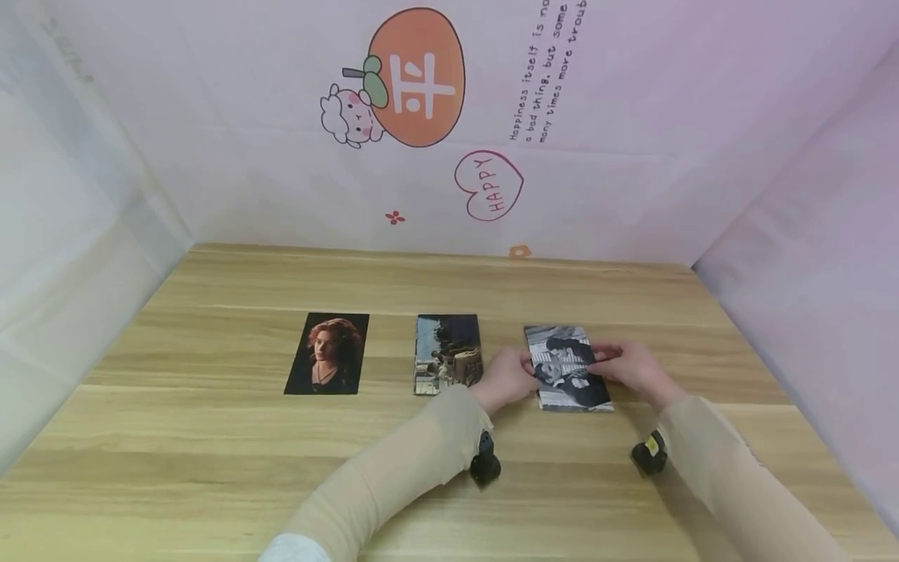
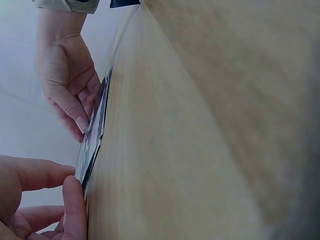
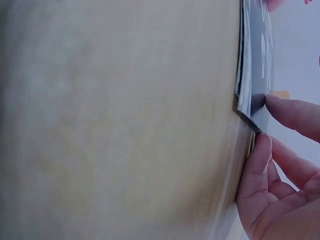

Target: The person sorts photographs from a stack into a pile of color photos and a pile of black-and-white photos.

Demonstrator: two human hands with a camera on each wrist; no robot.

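A black-and-white photo card [image 1: 567, 375] showing people lies at the right of a row on the table. My left hand [image 1: 506, 378] pinches its left edge between thumb and finger. At the opposite edge, my right hand [image 1: 635, 371] grips it with thumb on top and a finger beneath. Seen from the right wrist, the photo card [image 3: 257, 55] is a thin stack of more than one layer, and its near corner bends up off the wood. In the left wrist view the fingertips [image 2: 74, 181] of the left hand meet the card's near end.
A colour photo card [image 1: 447, 347] with a blue sky lies in the middle, just left of my left hand. Farther left is a portrait photo card [image 1: 327, 355] of a red-haired person. The wooden table [image 1: 232, 460] ends at a printed white cloth [image 1: 267, 172] at the back and sides.
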